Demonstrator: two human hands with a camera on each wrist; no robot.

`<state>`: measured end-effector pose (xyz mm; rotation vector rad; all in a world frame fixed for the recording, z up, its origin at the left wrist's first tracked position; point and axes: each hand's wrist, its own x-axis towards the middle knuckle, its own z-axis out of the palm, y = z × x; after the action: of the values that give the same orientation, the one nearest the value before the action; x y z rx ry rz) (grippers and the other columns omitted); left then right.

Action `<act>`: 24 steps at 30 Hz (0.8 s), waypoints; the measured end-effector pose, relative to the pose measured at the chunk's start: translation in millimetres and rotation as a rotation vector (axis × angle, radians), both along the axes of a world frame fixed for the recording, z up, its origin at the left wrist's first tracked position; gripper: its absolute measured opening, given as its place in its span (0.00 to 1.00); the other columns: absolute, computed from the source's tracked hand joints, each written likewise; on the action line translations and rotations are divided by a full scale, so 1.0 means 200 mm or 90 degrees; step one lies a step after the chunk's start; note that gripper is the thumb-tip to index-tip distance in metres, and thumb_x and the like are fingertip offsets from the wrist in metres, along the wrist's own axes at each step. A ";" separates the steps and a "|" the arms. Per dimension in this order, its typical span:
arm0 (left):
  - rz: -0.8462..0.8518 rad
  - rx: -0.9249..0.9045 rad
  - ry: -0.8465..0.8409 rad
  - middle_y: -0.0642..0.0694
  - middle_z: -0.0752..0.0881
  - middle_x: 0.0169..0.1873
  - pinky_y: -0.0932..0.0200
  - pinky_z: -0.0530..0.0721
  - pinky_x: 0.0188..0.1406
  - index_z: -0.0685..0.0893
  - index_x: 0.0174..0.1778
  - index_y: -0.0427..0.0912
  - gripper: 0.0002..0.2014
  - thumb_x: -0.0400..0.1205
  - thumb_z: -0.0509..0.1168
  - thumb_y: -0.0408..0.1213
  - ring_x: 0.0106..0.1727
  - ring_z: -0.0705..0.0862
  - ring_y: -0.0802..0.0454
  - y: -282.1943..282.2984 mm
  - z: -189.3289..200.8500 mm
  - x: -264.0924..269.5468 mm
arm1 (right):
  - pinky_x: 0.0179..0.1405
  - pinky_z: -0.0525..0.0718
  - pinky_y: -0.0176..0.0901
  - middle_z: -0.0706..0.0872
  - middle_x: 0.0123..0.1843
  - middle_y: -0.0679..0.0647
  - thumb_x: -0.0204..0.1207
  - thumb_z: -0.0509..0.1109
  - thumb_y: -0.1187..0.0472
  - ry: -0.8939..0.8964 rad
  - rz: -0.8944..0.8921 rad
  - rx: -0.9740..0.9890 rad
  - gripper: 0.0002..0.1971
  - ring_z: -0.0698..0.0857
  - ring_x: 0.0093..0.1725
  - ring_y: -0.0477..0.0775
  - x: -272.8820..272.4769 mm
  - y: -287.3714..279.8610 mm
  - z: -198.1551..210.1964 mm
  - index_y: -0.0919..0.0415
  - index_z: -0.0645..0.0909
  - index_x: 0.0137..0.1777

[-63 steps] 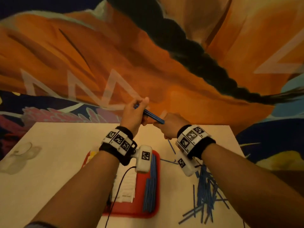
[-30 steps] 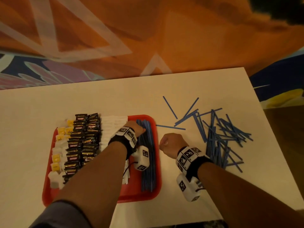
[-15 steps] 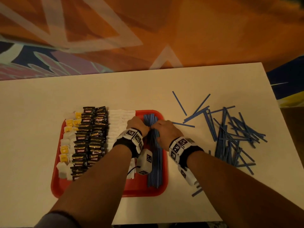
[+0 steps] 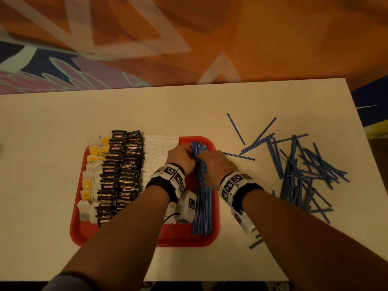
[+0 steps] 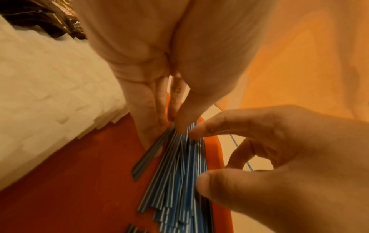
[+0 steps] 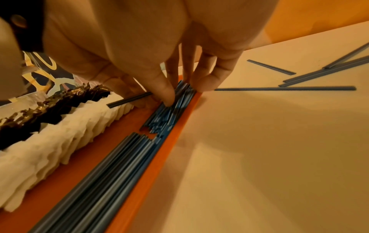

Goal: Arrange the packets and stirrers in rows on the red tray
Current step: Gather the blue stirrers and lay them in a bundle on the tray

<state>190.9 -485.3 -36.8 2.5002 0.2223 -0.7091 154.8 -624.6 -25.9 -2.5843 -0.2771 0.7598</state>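
Note:
A red tray (image 4: 126, 238) holds a row of white and yellow-tagged packets (image 4: 90, 183), black packets (image 4: 123, 175), white packets (image 4: 155, 148) and, along its right rim, a bundle of blue stirrers (image 4: 202, 206). My left hand (image 4: 180, 158) and right hand (image 4: 216, 162) meet at the bundle's far end. In the left wrist view my left hand (image 5: 165, 132) pinches the stirrers (image 5: 179, 181) between thumb and straight fingers. In the right wrist view my right hand (image 6: 185, 93) squeezes the bundle, thumb on one side and fingers at the tray rim (image 6: 175, 134). One stirrer (image 6: 129, 99) sticks out sideways over the white packets.
A scattered pile of loose blue stirrers (image 4: 302, 175) lies on the pale table (image 4: 52, 206) right of the tray; one stirrer (image 4: 239, 156) lies just beside my right hand. The table's right edge is close behind the pile. A painted orange wall stands beyond the table.
Both hands came down from in front of the wall to the tray. The right hand moved from the table onto the stirrer bundle, joining the left; since half a second ago little has moved.

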 end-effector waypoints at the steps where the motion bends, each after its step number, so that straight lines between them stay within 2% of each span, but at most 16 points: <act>1: 0.001 -0.006 -0.004 0.45 0.89 0.57 0.62 0.75 0.48 0.87 0.60 0.45 0.13 0.79 0.70 0.33 0.59 0.86 0.42 0.00 0.00 0.00 | 0.67 0.78 0.51 0.72 0.75 0.47 0.68 0.79 0.61 0.007 -0.001 -0.001 0.38 0.70 0.72 0.55 0.00 0.00 0.00 0.52 0.67 0.77; 4: 0.029 -0.024 -0.031 0.44 0.88 0.57 0.61 0.77 0.49 0.85 0.62 0.45 0.15 0.79 0.70 0.32 0.58 0.86 0.42 0.00 0.00 -0.02 | 0.69 0.78 0.52 0.72 0.77 0.48 0.67 0.80 0.59 0.010 -0.014 -0.010 0.41 0.69 0.74 0.55 0.00 -0.01 0.00 0.52 0.65 0.79; 7: 0.038 -0.069 -0.041 0.42 0.87 0.60 0.57 0.82 0.59 0.82 0.68 0.46 0.22 0.79 0.71 0.29 0.61 0.86 0.42 0.00 0.00 -0.04 | 0.67 0.79 0.53 0.70 0.77 0.48 0.69 0.80 0.57 0.011 -0.002 -0.035 0.40 0.69 0.73 0.55 -0.01 -0.02 -0.01 0.52 0.65 0.79; 10: -0.036 -0.063 -0.060 0.41 0.86 0.64 0.52 0.81 0.67 0.83 0.70 0.44 0.23 0.78 0.70 0.27 0.65 0.84 0.41 -0.01 0.00 -0.05 | 0.61 0.82 0.51 0.71 0.73 0.47 0.69 0.79 0.58 -0.007 0.014 -0.043 0.35 0.70 0.70 0.55 -0.01 -0.02 -0.02 0.53 0.69 0.75; 13: -0.072 -0.033 -0.087 0.39 0.83 0.68 0.52 0.76 0.69 0.83 0.71 0.42 0.22 0.79 0.70 0.28 0.68 0.81 0.40 0.00 0.01 -0.06 | 0.57 0.82 0.48 0.69 0.74 0.47 0.70 0.78 0.59 -0.028 0.016 -0.053 0.34 0.69 0.70 0.54 -0.01 -0.04 -0.03 0.52 0.69 0.75; 17: -0.164 -0.011 -0.091 0.40 0.80 0.69 0.53 0.75 0.69 0.81 0.73 0.42 0.24 0.80 0.70 0.30 0.69 0.79 0.40 0.01 0.01 -0.09 | 0.63 0.81 0.50 0.67 0.76 0.47 0.72 0.78 0.53 -0.027 0.015 -0.098 0.33 0.67 0.73 0.55 -0.02 -0.04 -0.04 0.54 0.69 0.76; 20: -0.178 -0.008 -0.103 0.41 0.76 0.73 0.54 0.71 0.73 0.76 0.77 0.41 0.27 0.80 0.71 0.33 0.73 0.75 0.42 0.01 0.02 -0.10 | 0.61 0.81 0.48 0.69 0.75 0.47 0.76 0.75 0.52 -0.046 0.004 -0.099 0.30 0.68 0.71 0.55 -0.03 -0.03 -0.03 0.56 0.69 0.75; 24: -0.259 0.023 -0.071 0.41 0.71 0.77 0.50 0.68 0.79 0.70 0.81 0.39 0.36 0.78 0.75 0.39 0.77 0.70 0.41 0.01 -0.01 -0.11 | 0.63 0.79 0.47 0.67 0.77 0.46 0.73 0.77 0.54 -0.034 0.033 -0.057 0.36 0.67 0.73 0.53 -0.04 -0.05 -0.03 0.53 0.65 0.79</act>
<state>168.6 -482.9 -38.8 2.6372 -0.3253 -0.7215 147.5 -634.8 -31.2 -2.6944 -0.3350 0.7372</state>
